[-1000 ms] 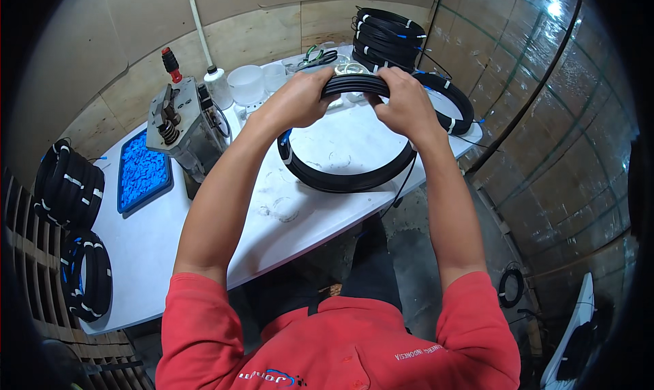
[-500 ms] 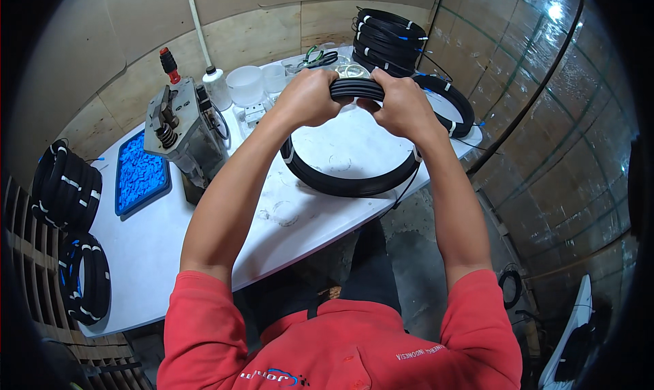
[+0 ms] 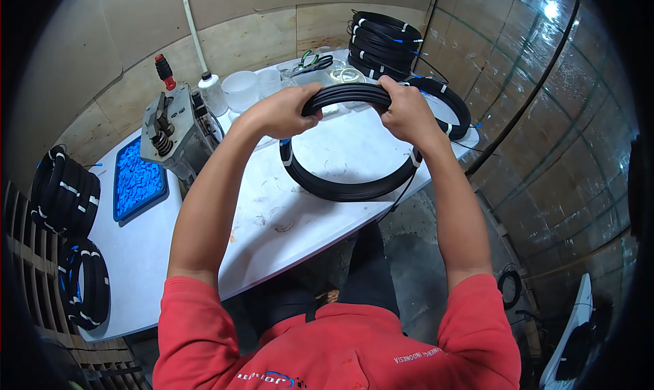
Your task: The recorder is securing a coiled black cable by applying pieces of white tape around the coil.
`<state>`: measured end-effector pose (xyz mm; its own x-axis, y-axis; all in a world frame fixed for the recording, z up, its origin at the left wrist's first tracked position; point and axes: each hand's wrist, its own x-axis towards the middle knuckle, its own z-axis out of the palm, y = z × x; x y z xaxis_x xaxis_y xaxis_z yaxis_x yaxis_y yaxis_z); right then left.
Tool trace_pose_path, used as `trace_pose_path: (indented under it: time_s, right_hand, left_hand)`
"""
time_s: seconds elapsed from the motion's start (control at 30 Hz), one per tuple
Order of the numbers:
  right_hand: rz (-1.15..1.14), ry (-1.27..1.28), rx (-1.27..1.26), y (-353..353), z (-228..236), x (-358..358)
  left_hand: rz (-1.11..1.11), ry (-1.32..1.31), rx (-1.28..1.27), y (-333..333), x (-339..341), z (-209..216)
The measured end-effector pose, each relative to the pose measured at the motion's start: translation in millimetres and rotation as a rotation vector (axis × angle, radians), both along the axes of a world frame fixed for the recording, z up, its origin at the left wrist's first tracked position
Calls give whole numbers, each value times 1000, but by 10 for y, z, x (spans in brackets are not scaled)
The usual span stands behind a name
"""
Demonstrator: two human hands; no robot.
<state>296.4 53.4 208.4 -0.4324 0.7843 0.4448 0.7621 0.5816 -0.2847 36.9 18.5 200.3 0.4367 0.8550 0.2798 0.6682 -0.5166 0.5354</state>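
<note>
Your left hand and right hand were set apart, each closed around the far arc of a black cable coil, with a short span bowed between them. The coil's near arc hung lower, on your side of the hands; whether it touched the tabletop could not be told. A loose cable tail ran below your right hand to the tabletop's front edge. The widest visible stretch of white surface lay nearer you and left of the coil. Farther left of your left hand stood a metal press, then a tray of blue pieces. Clear containers sat beyond that hand. Just beyond and right of your right hand, another coil crowded the tabletop's right edge, and stacked coils rose behind.
</note>
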Motion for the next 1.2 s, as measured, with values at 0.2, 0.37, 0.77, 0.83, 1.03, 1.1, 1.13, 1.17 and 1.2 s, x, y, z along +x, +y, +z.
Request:
trace_pose_path:
  time_s: [0.2,0.37,0.77,0.83,1.03,1.1,1.13,1.17,1.2]
  right_hand:
    - [4,4,41,-61,-1,-6]
    - [-8,6,71,-67,-21,-15]
    - [37,22,95,-58,-54,-6]
    - [68,-5,128,-51,-43,-26]
    - [64,-55,139,-34,-59,-6]
    - [63,-40,149,-41,-58,-35]
    - [65,-25,159,-49,-56,-53]
    - [71,-25,159,-50,-49,-55]
    - [60,-26,140,-46,-38,-45]
  left_hand:
    - [171,5,27,-138,164,19]
    - [241,-27,269,-67,218,-191]
    - [214,-16,162,-101,292,30]
    - [159,-96,251,-45,303,22]
    - [204,-21,-14,-85,463,270]
    - [243,141,-30,-68,482,354]
    - [248,142,-31,-41,480,340]
    - [208,107,10,2,477,303]
    - [168,73,52,37,476,279]
